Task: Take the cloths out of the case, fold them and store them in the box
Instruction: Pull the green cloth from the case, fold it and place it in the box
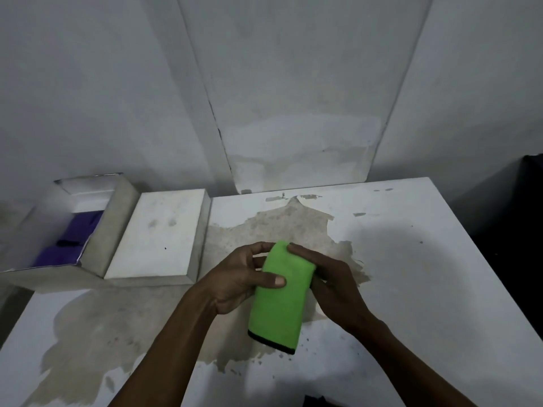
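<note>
Both hands [235, 277] [332, 286] hold a folded green cloth [279, 301]; no lettering legible

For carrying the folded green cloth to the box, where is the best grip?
Grip the green cloth mid-length across its narrow width, from the sides, pinching all layers. Both hands hold only the upper half, so the black-trimmed lower end hangs loose and could unfold.

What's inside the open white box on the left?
The open white box holds purple cloth with a dark strip across it. How many pieces cannot be told, and the box's near wall hides the rest of the floor.
</note>
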